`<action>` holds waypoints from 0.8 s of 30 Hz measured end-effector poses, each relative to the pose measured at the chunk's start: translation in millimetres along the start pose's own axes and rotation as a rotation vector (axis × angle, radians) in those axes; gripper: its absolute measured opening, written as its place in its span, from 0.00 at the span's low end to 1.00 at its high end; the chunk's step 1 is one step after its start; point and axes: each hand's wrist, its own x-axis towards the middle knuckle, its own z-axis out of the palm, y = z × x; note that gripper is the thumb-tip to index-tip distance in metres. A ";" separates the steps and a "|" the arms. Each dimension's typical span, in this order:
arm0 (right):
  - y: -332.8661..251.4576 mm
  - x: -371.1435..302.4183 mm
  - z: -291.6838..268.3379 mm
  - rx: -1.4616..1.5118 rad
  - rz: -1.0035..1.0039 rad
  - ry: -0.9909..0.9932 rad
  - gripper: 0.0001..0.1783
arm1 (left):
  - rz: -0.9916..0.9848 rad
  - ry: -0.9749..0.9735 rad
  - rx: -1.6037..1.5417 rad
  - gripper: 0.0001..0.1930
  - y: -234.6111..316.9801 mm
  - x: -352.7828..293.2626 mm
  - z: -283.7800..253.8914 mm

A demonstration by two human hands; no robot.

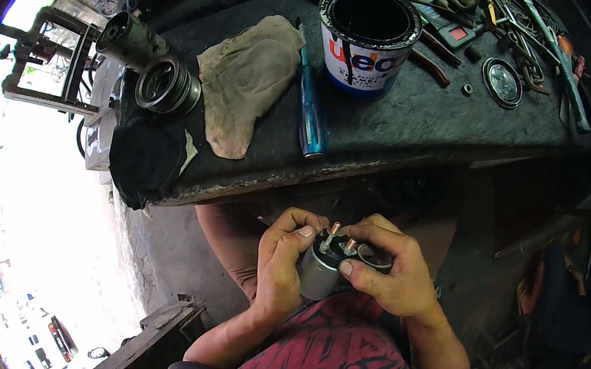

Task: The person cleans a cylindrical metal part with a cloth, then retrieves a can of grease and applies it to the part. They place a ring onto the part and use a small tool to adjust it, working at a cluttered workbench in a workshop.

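Close to my body I hold a starter solenoid (318,276), a silver-grey cylinder with a black cap and two copper-coloured studs on top. My left hand (286,258) is closed around its left side, thumb and fingers at the cap's edge. My right hand (390,268) is closed at the cap's right side, its thumb and fingers round a thin metal ring (377,263). Whether the ring touches the solenoid, I cannot tell. The fingers partly hide the cap.
Before me is a dark workbench (392,130) with a worn front edge. On it are a paint can (360,62), a blue-handled screwdriver (310,115), a grey rag (246,77), a grooved pulley (168,86), a round lid (502,82) and several tools at the back right.
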 end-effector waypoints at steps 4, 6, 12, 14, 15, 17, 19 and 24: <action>9.9 -0.4 3.0 0.032 0.074 -0.011 0.22 | -0.016 -0.084 0.019 0.16 2.5 -6.0 0.1; 9.5 -1.8 5.6 0.033 0.106 -0.031 0.23 | -0.017 -0.125 0.023 0.26 3.9 -7.9 -1.0; -3.5 -8.9 7.7 0.373 0.095 0.005 0.34 | -0.068 -0.115 -0.063 0.26 4.0 -5.9 -4.0; -7.9 -11.4 6.0 0.300 0.066 0.000 0.32 | -0.043 -0.136 -0.085 0.26 3.3 -5.3 -3.7; -9.7 -12.2 5.4 0.284 0.058 0.008 0.32 | -0.035 -0.155 -0.112 0.26 3.2 -5.0 -3.4; -12.4 -13.3 6.1 0.257 0.041 0.026 0.29 | -0.016 -0.154 -0.114 0.26 3.4 -3.2 -3.0; -14.1 -12.7 7.1 0.232 0.025 0.040 0.26 | -0.009 -0.158 -0.145 0.26 3.9 -1.6 -2.4; -18.1 -8.6 7.0 0.199 0.000 0.068 0.23 | -0.040 -0.144 -0.293 0.26 3.7 -0.3 2.0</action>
